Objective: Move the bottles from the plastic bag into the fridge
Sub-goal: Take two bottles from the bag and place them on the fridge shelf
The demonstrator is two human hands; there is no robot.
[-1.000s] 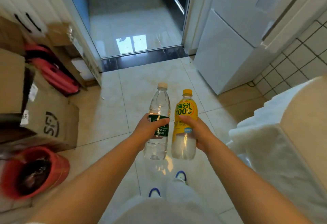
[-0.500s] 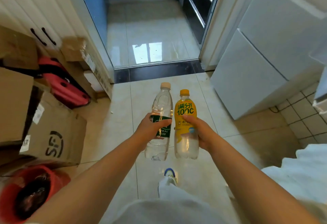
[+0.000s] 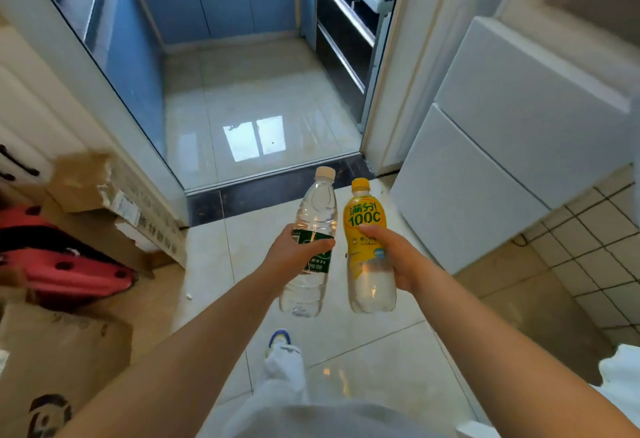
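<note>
Cardboard boxes (image 3: 69, 351) line the left wall. The left hand (image 3: 294, 250) wraps its fingers round a clear water bottle (image 3: 311, 230); just beside it, the right hand (image 3: 391, 257) clasps a yellow-labelled bottle (image 3: 367, 216), both upright above the floor tiles. The white fridge (image 3: 502, 147) stands closed on the right.

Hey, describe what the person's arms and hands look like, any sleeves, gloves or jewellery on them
Both forearms are bare as far as the frame shows, with no sleeves in view. The left hand and right hand wear no gloves, and no rings, watch or bracelet are visible on the parts shown.
</note>
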